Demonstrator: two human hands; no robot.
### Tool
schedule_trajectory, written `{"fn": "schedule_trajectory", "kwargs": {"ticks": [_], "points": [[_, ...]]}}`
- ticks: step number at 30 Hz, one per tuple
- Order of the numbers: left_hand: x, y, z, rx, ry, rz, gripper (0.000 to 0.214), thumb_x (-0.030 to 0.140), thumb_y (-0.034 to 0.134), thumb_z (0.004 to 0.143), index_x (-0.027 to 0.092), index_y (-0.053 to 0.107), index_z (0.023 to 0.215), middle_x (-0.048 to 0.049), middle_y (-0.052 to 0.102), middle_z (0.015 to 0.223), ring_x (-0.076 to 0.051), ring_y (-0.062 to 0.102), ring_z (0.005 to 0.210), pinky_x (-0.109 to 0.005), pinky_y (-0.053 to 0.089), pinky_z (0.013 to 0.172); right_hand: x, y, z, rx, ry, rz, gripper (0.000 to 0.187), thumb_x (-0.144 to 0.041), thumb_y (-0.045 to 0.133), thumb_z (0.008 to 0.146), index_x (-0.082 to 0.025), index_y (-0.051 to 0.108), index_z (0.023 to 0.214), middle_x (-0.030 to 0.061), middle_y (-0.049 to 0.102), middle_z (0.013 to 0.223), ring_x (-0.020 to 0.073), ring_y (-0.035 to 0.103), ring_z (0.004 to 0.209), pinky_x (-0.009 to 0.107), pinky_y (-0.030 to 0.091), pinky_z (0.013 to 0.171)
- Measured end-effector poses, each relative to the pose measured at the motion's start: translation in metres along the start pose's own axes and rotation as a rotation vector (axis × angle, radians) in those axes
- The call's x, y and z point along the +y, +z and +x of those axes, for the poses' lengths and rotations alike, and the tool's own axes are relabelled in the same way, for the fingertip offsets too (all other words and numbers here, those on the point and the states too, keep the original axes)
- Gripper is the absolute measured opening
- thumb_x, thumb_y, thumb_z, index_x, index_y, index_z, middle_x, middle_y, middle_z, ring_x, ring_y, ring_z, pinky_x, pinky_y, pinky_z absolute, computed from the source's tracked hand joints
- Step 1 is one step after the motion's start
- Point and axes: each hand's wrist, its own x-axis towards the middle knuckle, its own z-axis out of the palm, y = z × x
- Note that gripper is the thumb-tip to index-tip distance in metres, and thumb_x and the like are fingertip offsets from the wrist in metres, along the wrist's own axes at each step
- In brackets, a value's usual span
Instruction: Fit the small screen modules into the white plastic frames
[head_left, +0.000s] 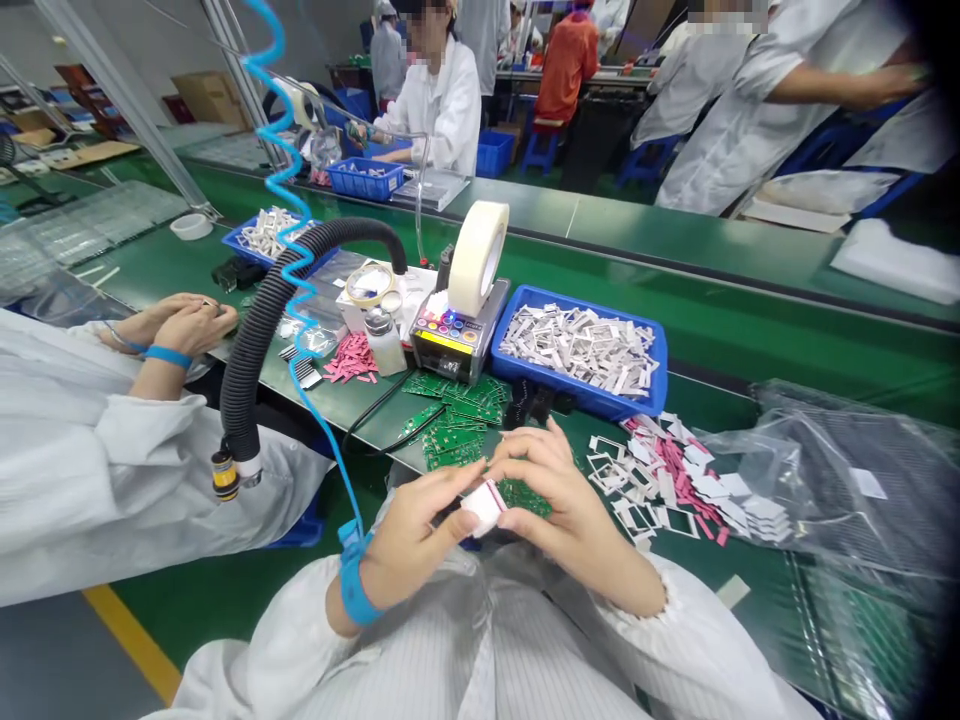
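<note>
Above the near edge of the green surface (pixel 765 600), left hand (pixel 409 530) and right hand (pixel 551 490), fingers loosely curled, pinch a small white rectangular piece (pixel 481 507) with a pink-red strip.

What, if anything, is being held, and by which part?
A small white piece with a reddish strip, by opposite edges, between left grip and right grip.

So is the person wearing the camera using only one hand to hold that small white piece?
No, the left hand and right hand both have fingers on the white piece.
</note>
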Motion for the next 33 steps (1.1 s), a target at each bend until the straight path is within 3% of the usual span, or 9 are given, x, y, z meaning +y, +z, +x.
{"fn": "schedule_trajectory", "kwargs": {"ticks": [3, 7, 11, 14, 17, 21, 26, 29, 33], "points": [[-0.002, -0.004, -0.007, 0.077, 0.116, 0.230, 0.045, 0.020, 0.065, 0.076, 0.027, 0.059, 0.120, -0.0046, 0.070, 0.109, -0.024, 0.059, 0.105, -0.037, 0.028, 0.105, -0.008, 0.006, 0.003, 0.020, 0.052, -0.126, 0.024, -0.047, 0.054, 0.085, -0.026, 0.059, 0.095, 0.0045, 0.062, 0.097, 0.0240, 0.050, 0.106, 0.061, 0.008, 0.106], [-0.010, -0.010, -0.016, 0.180, 0.113, 0.219, 0.041, 0.017, 0.062, 0.077, 0.028, 0.062, 0.117, -0.0036, 0.067, 0.117, -0.025, 0.057, 0.113, -0.037, 0.031, 0.106, -0.019, 0.023, 0.015, 0.066, 0.115, -0.110, 0.016, -0.040, 0.058, 0.084, -0.025, 0.060, 0.090, 0.0033, 0.062, 0.094, 0.0228, 0.053, 0.099, 0.063, 0.008, 0.104], [-0.023, -0.022, -0.018, 0.297, 0.002, 0.176, 0.033, 0.022, 0.066, 0.074, 0.027, 0.069, 0.107, -0.0051, 0.069, 0.114, -0.026, 0.059, 0.110, -0.039, 0.038, 0.103, -0.019, 0.044, 0.038, 0.093, 0.342, 0.338, 0.018, -0.034, 0.075, 0.066, -0.022, 0.066, 0.076, 0.0022, 0.063, 0.087, 0.0212, 0.055, 0.091, 0.053, 0.025, 0.102], [-0.044, -0.042, -0.018, 0.456, -0.147, -0.192, 0.026, 0.022, 0.068, 0.073, 0.019, 0.073, 0.098, -0.0095, 0.074, 0.100, -0.026, 0.066, 0.097, -0.042, 0.043, 0.099, 0.000, 0.055, 0.061, 0.250, 0.676, 0.803, 0.026, -0.036, 0.079, 0.058, -0.019, 0.066, 0.073, -0.0006, 0.061, 0.076, 0.0142, 0.055, 0.073, 0.032, 0.046, 0.076], [-0.072, -0.078, -0.026, 0.764, -0.215, -0.780, 0.021, 0.014, 0.057, 0.081, 0.010, 0.070, 0.097, -0.0138, 0.075, 0.090, -0.023, 0.070, 0.084, -0.043, 0.050, 0.091, 0.026, 0.062, 0.083, 0.380, 0.878, 0.932, 0.026, -0.041, 0.067, 0.075, -0.018, 0.062, 0.086, -0.0037, 0.056, 0.070, 0.0072, 0.050, 0.055, 0.022, 0.044, 0.054], [-0.096, -0.139, -0.055, 0.991, -0.181, -0.911, 0.043, 0.005, 0.029, 0.091, 0.015, 0.055, 0.122, -0.0075, 0.075, 0.074, -0.015, 0.071, 0.072, -0.032, 0.057, 0.079, 0.050, 0.070, 0.105, 0.439, 1.066, 1.025, 0.024, -0.033, 0.054, 0.089, -0.014, 0.057, 0.103, 0.0024, 0.061, 0.090, 0.0105, 0.058, 0.070, 0.027, 0.051, 0.062], [-0.102, -0.183, -0.097, 1.065, -0.132, -1.018, 0.046, 0.013, 0.030, 0.093, 0.018, 0.037, 0.138, -0.0084, 0.076, 0.081, -0.017, 0.072, 0.076, -0.029, 0.060, 0.071, 0.054, 0.079, 0.120, 0.515, 1.142, 1.042, 0.032, -0.033, 0.054, 0.089, -0.016, 0.053, 0.116, 0.0074, 0.057, 0.113, 0.0179, 0.059, 0.094, 0.038, 0.052, 0.078], [-0.099, -0.190, -0.105, 1.017, -0.143, -1.040, 0.045, 0.015, 0.035, 0.092, 0.018, 0.040, 0.137, -0.0115, 0.076, 0.087, -0.020, 0.072, 0.078, -0.031, 0.060, 0.072, 0.055, 0.080, 0.127, 0.540, 1.141, 1.029, 0.032, -0.033, 0.054, 0.089, -0.016, 0.053, 0.116, 0.0074, 0.057, 0.113, 0.0178, 0.059, 0.094, 0.038, 0.052, 0.078], [-0.095, -0.188, -0.094, 1.082, -0.155, -1.107, 0.050, 0.010, 0.027, 0.092, 0.023, 0.035, 0.139, -0.0072, 0.076, 0.082, -0.017, 0.072, 0.072, -0.032, 0.058, 0.075, 0.044, 0.078, 0.123, 0.527, 1.056, 1.012, 0.025, -0.033, 0.052, 0.090, -0.014, 0.056, 0.107, 0.0045, 0.060, 0.099, 0.0132, 0.059, 0.080, 0.031, 0.052, 0.068]]}}
